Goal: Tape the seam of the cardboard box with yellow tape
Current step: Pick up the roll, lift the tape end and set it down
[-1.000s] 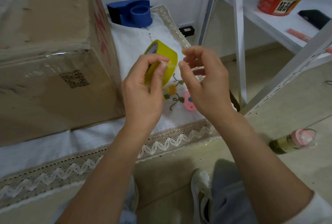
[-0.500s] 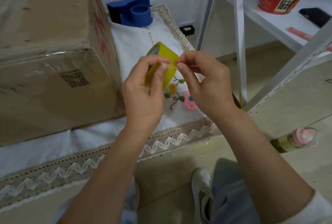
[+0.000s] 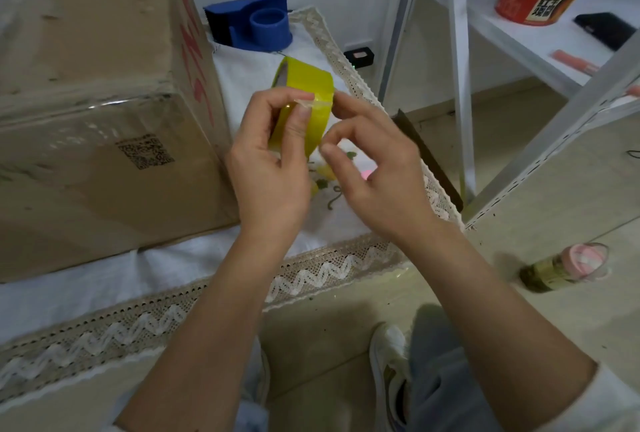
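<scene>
A roll of yellow tape (image 3: 308, 92) is held upright in front of me, over the white cloth. My left hand (image 3: 273, 161) grips the roll, with its thumb and forefinger on the outer band near the tape's loose end. My right hand (image 3: 374, 168) is beside the roll, and its fingertips touch the roll's right edge and lower rim. The large brown cardboard box (image 3: 90, 99) stands to the left on the cloth, with a QR code on its near face and red marks on its right side.
A blue tape dispenser (image 3: 252, 25) sits behind the roll on the lace-edged white cloth (image 3: 173, 262). A white metal shelf (image 3: 491, 30) to the right carries a red cup and a black phone. A small bottle (image 3: 564, 267) lies on the floor at right. My shoes show below.
The roll has turned more upright and risen slightly. My right hand's fingers have shifted from pinching at the top edge to touching the roll's right side and lower rim.
</scene>
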A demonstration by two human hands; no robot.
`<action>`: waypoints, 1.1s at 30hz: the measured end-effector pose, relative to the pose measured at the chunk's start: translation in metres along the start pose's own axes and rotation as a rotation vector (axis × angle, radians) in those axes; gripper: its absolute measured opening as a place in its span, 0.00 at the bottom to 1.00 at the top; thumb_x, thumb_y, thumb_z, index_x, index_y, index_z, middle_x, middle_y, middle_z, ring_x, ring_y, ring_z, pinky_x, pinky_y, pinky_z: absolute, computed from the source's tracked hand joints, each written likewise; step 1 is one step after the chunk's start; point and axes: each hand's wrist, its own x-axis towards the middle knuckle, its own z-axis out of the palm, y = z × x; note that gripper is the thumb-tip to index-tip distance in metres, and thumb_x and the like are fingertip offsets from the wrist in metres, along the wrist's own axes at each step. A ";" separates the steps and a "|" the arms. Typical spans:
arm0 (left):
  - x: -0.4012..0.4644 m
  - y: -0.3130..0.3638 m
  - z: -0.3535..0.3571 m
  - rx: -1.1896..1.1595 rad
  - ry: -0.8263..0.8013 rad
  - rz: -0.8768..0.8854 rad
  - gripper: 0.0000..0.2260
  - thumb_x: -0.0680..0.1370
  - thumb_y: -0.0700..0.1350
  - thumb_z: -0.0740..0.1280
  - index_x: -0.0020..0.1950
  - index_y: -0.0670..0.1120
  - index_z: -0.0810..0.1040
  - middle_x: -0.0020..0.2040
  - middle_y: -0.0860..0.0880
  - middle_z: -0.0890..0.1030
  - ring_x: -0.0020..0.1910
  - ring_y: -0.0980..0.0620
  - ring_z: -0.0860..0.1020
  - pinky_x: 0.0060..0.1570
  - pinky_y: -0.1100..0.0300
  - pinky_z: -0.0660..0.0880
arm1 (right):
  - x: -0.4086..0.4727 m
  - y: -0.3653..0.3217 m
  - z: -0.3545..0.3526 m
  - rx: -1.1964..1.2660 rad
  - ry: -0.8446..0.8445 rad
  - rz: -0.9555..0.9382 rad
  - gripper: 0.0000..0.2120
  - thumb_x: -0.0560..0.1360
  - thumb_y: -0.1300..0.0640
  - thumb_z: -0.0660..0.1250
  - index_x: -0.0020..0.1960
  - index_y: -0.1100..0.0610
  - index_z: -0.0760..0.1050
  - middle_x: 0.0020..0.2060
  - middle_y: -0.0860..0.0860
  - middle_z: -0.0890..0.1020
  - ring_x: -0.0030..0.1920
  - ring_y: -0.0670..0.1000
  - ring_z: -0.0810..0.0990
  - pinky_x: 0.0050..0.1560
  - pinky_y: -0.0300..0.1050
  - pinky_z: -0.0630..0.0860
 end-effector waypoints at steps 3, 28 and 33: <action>-0.003 -0.001 -0.001 0.028 -0.016 0.030 0.04 0.82 0.39 0.64 0.51 0.46 0.77 0.44 0.56 0.79 0.45 0.59 0.77 0.46 0.62 0.74 | 0.011 -0.015 -0.006 0.382 0.130 0.461 0.04 0.78 0.58 0.67 0.49 0.57 0.79 0.52 0.52 0.85 0.49 0.47 0.83 0.49 0.42 0.79; -0.021 -0.010 0.004 0.190 -0.008 0.306 0.05 0.78 0.40 0.69 0.50 0.40 0.84 0.47 0.48 0.85 0.48 0.49 0.85 0.49 0.49 0.81 | 0.030 -0.022 -0.003 1.127 0.159 0.998 0.11 0.77 0.64 0.61 0.37 0.57 0.72 0.32 0.50 0.73 0.24 0.42 0.72 0.24 0.30 0.73; -0.021 -0.011 0.004 0.186 -0.013 0.313 0.05 0.78 0.39 0.69 0.50 0.40 0.84 0.48 0.51 0.84 0.49 0.48 0.85 0.50 0.48 0.81 | 0.030 -0.024 -0.005 1.117 0.166 0.979 0.11 0.77 0.66 0.59 0.37 0.57 0.72 0.30 0.50 0.73 0.24 0.42 0.71 0.24 0.30 0.73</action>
